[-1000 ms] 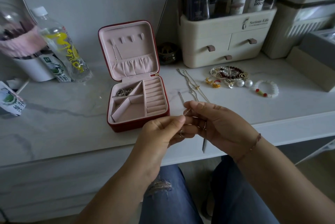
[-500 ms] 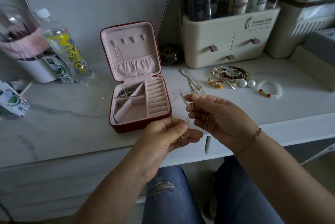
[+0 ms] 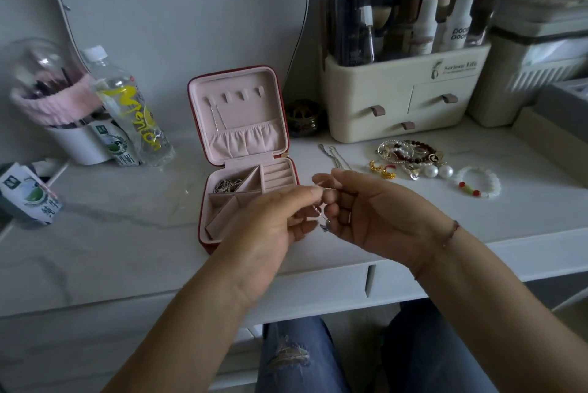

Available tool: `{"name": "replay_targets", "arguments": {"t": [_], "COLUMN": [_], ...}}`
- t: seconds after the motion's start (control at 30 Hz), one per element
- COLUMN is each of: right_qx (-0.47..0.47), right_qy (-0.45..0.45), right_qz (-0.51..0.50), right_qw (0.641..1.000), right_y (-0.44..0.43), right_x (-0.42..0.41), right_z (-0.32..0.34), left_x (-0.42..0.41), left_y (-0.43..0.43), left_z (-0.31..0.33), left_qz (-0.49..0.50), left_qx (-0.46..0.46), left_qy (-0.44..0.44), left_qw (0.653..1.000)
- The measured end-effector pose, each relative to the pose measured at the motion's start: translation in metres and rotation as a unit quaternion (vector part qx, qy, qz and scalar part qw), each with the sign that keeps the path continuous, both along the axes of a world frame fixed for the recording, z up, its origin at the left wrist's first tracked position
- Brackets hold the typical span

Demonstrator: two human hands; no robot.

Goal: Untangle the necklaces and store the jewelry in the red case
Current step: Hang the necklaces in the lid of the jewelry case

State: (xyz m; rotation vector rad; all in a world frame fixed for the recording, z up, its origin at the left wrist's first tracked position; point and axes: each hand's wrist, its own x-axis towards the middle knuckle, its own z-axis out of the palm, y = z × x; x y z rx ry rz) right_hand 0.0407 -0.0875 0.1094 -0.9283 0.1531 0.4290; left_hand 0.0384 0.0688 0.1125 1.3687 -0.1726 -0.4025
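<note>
The red case (image 3: pixel 203 235) stands open on the white table, its pink lid upright with one chain hung inside. A silver chain (image 3: pixel 226 185) lies in its back-left compartment. My left hand (image 3: pixel 270 227) and my right hand (image 3: pixel 372 211) meet just right of the case and both pinch a thin silver necklace (image 3: pixel 321 217) whose pendant dangles between them. More silver chains (image 3: pixel 334 157) lie on the table behind my right hand. A pile of bracelets and earrings (image 3: pixel 410 154) and a white bead bracelet (image 3: pixel 479 182) lie to the right.
A cream cosmetics organiser with drawers (image 3: pixel 404 93) stands at the back right. A small dark jar (image 3: pixel 302 119) sits beside the case. A water bottle (image 3: pixel 127 106), a white cup with brushes (image 3: pixel 60 119) and a drink carton (image 3: pixel 28 192) crowd the left. The table edge runs below my hands.
Both hands have risen slightly and moved up and closer to the case, still working the silver necklace between them. The pendant now hangs lower between my fingers.
</note>
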Motion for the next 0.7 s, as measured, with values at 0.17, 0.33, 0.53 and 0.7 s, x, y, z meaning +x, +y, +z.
{"name": "replay_targets", "arguments": {"t": [0.17, 0.33, 0.53, 0.7], "right_qx": [0.055, 0.076, 0.07, -0.008], "right_qy": [-0.006, -0.015, -0.034, -0.059], "right_qz": [0.031, 0.006, -0.02, -0.001], "right_qw": [0.998, 0.997, 0.997, 0.998], "right_y": [-0.003, -0.009, -0.017, -0.002], "right_x": [0.03, 0.056, 0.085, 0.102], "right_z": [0.025, 0.041, 0.053, 0.062], "left_x": [0.036, 0.068, 0.094, 0.108], "left_y": [0.02, 0.054, 0.097, 0.099], "left_z": [0.024, 0.037, 0.041, 0.048], "left_qz": [0.011, 0.074, 0.104, 0.127], "left_qx": [-0.236, -0.314, -0.252, -0.127], "left_qy": [0.089, 0.062, 0.052, 0.054], "left_qw": [0.968, 0.945, 0.961, 0.982]}}
